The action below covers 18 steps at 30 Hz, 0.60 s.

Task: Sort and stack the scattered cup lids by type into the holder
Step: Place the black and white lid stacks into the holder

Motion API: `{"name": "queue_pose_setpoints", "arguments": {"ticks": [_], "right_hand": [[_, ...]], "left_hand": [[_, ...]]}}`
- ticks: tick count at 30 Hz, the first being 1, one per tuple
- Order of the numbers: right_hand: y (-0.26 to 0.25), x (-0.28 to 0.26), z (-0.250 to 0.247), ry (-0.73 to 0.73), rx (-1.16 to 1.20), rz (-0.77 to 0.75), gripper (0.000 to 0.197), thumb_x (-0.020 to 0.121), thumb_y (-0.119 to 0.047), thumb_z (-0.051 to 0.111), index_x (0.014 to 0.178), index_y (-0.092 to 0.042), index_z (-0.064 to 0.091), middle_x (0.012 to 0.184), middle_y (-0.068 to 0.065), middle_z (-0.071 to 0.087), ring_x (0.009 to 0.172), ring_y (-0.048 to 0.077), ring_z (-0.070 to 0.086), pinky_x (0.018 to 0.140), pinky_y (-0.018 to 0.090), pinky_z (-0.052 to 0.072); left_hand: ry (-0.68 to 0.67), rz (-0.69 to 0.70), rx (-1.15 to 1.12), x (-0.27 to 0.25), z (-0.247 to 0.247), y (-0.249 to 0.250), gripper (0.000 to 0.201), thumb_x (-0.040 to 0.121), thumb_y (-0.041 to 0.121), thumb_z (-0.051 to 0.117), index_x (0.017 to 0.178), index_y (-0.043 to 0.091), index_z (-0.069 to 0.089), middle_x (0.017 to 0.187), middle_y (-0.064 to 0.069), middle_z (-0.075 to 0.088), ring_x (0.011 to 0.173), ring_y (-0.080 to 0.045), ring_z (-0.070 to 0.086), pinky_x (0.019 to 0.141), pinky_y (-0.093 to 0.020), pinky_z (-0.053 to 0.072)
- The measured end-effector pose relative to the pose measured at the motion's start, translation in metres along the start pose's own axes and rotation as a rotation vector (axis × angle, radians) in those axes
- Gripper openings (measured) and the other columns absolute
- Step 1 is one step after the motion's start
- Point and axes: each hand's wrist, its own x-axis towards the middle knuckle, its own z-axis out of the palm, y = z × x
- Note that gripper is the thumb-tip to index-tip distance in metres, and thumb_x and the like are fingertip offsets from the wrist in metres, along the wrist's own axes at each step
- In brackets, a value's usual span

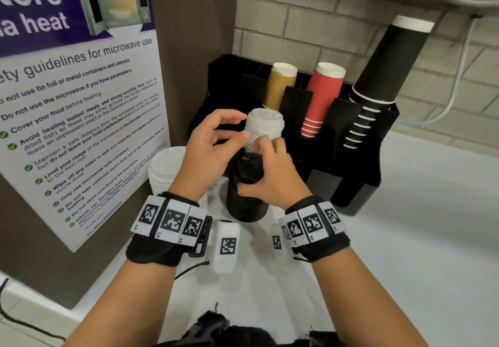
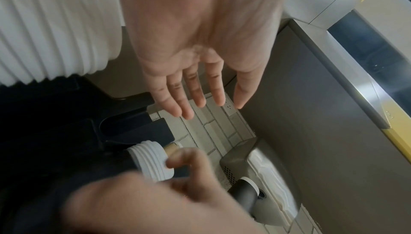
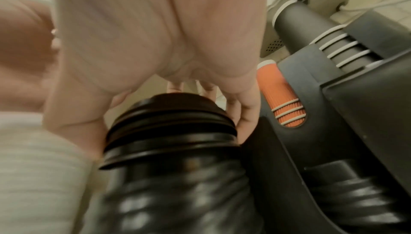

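Observation:
A tall stack of black lids (image 1: 247, 203) stands on the white counter in front of the black holder (image 1: 359, 184). My right hand (image 1: 256, 166) grips the top few black lids (image 3: 171, 114), thumb on the left side and fingers round the far side. A stack of white lids (image 1: 264, 128) rises at the holder's front left, just behind the black stack. My left hand (image 1: 237, 128) hovers beside that white stack with relaxed fingers (image 2: 193, 100) and holds nothing. A wider stack of white lids (image 1: 167, 168) stands on the counter to the left.
The holder carries brown cups (image 1: 280, 85), red ribbed cups (image 1: 321, 98) and a long stack of black cups (image 1: 383, 68). A poster wall (image 1: 81, 103) closes the left side and a brick wall (image 1: 310, 17) the back. White counter (image 1: 418, 238) stretches to the right.

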Motion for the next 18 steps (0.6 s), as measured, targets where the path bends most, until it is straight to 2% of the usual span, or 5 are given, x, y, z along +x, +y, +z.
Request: {"name": "queue_pose_setpoints", "arguments": {"ticks": [4, 5, 9, 14, 18], "right_hand": [[0.003, -0.004, -0.022, 0.247, 0.290, 0.007, 0.059, 0.062, -0.028, 0.082, 0.103, -0.018, 0.041, 0.109, 0.006, 0.041, 0.093, 0.001, 0.043, 0.078, 0.011, 0.041], [0.004, -0.006, -0.029, 0.270, 0.388, 0.025, 0.059, 0.064, -0.029, 0.081, 0.107, -0.018, 0.043, 0.112, 0.007, 0.043, 0.097, 0.001, 0.045, 0.078, 0.010, 0.043], [0.000, -0.019, -0.041, 0.168, 0.771, 0.118, 0.052, 0.070, -0.033, 0.070, 0.116, -0.035, 0.045, 0.115, 0.007, 0.057, 0.104, 0.018, 0.061, 0.074, 0.022, 0.053], [0.002, -0.028, -0.047, 0.046, 0.924, 0.120, 0.051, 0.077, -0.031, 0.065, 0.124, -0.039, 0.048, 0.106, 0.004, 0.065, 0.101, 0.018, 0.066, 0.080, 0.029, 0.054], [0.005, -0.036, -0.058, -0.072, 0.899, 0.095, 0.052, 0.083, -0.033, 0.065, 0.131, -0.042, 0.045, 0.115, 0.007, 0.064, 0.102, 0.019, 0.066, 0.076, 0.026, 0.053]], "left_hand": [[0.013, 0.002, -0.011, -0.002, 0.004, 0.001, 0.027, 0.087, 0.014, 0.067, 0.108, 0.030, 0.060, 0.116, 0.005, 0.059, 0.094, -0.003, 0.062, 0.084, -0.021, 0.049], [-0.011, -0.014, -0.014, -0.003, 0.006, 0.001, 0.031, 0.084, 0.019, 0.069, 0.111, 0.031, 0.059, 0.119, 0.005, 0.058, 0.100, -0.005, 0.061, 0.085, -0.020, 0.049], [-0.238, -0.134, -0.043, -0.011, 0.017, -0.006, 0.079, 0.068, 0.034, 0.080, 0.137, 0.042, 0.040, 0.146, 0.005, 0.044, 0.130, -0.015, 0.050, 0.104, -0.033, 0.047], [-0.304, -0.087, -0.155, -0.018, 0.028, -0.009, 0.081, 0.069, 0.024, 0.079, 0.138, 0.043, 0.040, 0.138, 0.010, 0.051, 0.120, -0.006, 0.058, 0.088, -0.020, 0.051], [-0.317, -0.099, -0.182, -0.019, 0.024, -0.010, 0.085, 0.065, 0.025, 0.087, 0.137, 0.042, 0.045, 0.137, 0.007, 0.053, 0.118, -0.016, 0.061, 0.090, -0.030, 0.054]]}}
